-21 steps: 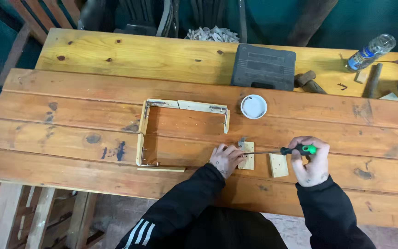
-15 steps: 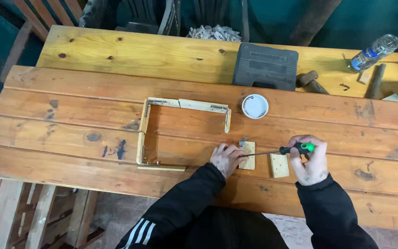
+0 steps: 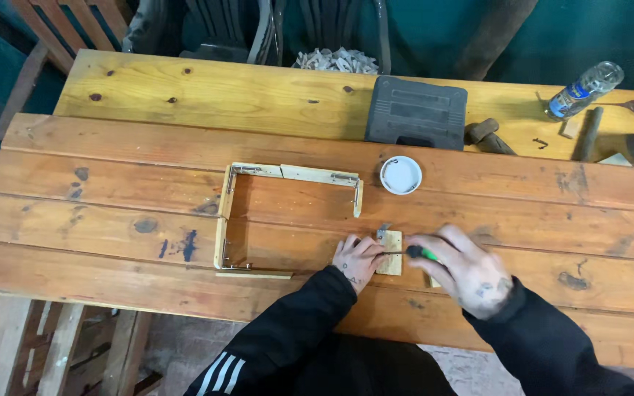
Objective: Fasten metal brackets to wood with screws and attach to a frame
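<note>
Just right of the frame's centre, low down, the right hand [image 3: 467, 275] is closed around a green-handled screwdriver [image 3: 407, 252], whose shaft points left onto a small wooden block [image 3: 390, 262]. The left hand [image 3: 356, 261] lies touching the block's left edge, fingers curled against it to pin it on the plank table [image 3: 111, 227]. A small metal fitting [image 3: 382, 232] sits at the block's upper edge. To the left lies an open wooden frame [image 3: 288, 173]; above the block, a white round lid [image 3: 401, 175]; further up, a dark plastic case [image 3: 415, 114].
</note>
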